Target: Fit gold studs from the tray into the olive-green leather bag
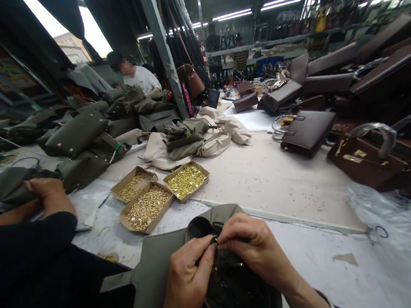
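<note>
One olive bag [234, 281] is held at the near side of the counter [307, 250], a small dark part pinched by the fingers of the left hand [189, 275] and right hand [259, 247]. Three trays [161, 215] of gold studs [149, 208] are set beyond, backed by heaped bags [185, 134].

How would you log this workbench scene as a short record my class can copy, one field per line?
Left hand: the hand pinches a small dark piece with a gold glint
Right hand: the hand meets it there, fingertips together
Work piece: olive-grey bag, flap spread to the left
Small parts: gold-coloured pieces in three open trays beyond the bag
Picture right: brown handbags
Picture left: heaped olive bags; a co-worker's hand
Unclear: what the pinched piece is
</note>
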Available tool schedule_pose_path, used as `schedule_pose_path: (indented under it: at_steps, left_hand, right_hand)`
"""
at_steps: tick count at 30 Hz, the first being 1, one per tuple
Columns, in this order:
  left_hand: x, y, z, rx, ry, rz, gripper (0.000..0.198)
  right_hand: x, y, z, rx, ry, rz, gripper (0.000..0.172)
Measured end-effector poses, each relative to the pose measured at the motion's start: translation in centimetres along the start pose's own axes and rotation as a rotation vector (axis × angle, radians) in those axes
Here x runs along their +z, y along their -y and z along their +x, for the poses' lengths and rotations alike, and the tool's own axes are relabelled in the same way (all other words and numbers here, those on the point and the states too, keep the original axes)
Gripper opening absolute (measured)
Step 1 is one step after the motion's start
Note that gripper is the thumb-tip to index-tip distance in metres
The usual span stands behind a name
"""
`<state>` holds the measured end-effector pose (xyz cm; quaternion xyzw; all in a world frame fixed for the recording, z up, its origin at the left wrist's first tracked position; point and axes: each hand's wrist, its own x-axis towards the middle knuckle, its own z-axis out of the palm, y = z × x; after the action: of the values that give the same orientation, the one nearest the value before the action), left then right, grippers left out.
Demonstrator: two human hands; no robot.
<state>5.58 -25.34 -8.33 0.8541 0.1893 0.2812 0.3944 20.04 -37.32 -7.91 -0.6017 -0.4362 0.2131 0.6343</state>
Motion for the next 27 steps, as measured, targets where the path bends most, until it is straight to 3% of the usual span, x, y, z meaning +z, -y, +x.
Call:
schedule_pose_path:
  at_steps: [11,20,27]
  left_hand:
    - [0.02,0.35,-0.44,0.047,0.025,0.035,0.022]
    - [0.08,0.7,-0.66,0.229,0.004,0.167,0.023]
    - [-0.25,0.19,-0.15,0.33,0.09,0.149,0.024]
  right_hand:
    - [0.14,0.27,-0.12,0.0,-0.022,0.012,0.013]
    - [0.22,0.3,-0.24,-0.001,-0.028,0.006,0.012]
    - [0.18,0.77,-0.15,0.065,-0.1,-0.068,0.028]
